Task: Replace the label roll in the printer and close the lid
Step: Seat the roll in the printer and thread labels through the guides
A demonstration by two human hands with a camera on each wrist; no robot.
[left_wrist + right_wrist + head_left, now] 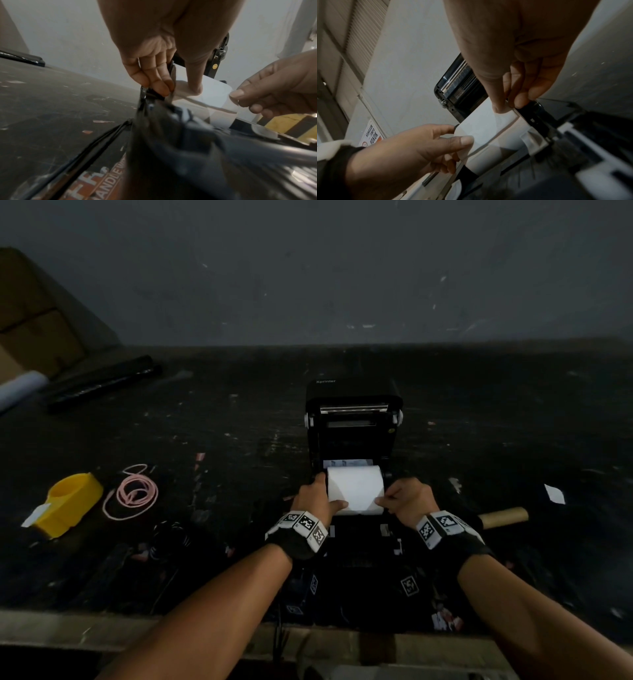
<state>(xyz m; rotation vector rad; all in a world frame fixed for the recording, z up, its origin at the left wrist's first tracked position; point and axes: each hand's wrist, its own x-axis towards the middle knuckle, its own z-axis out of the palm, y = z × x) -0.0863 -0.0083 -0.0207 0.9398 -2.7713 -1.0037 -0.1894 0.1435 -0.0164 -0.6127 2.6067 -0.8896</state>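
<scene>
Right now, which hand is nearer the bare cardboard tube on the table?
Right. The right hand pinches the white label roll at its right edge, and the bare cardboard tube lies just beyond that wrist. The left hand holds the roll's far side.

At frame centre the left hand (pixel 154 65) pinches the white label roll (pixel 205 97); the right hand (pixel 274 86) grips its right edge.

A white label roll (pixel 354 489) fills the open black printer (pixel 352 405) mid-desk. Black wristbands (pixel 296 542) carry black-and-white checkered tags. Toward the dark, paint-flecked desk's (pixel 239 412) left edge lie a yellow dispenser (pixel 70 503) and a coiled pink cord (pixel 132 491); a tan cardboard core (pixel 505 517) lies right.
</scene>
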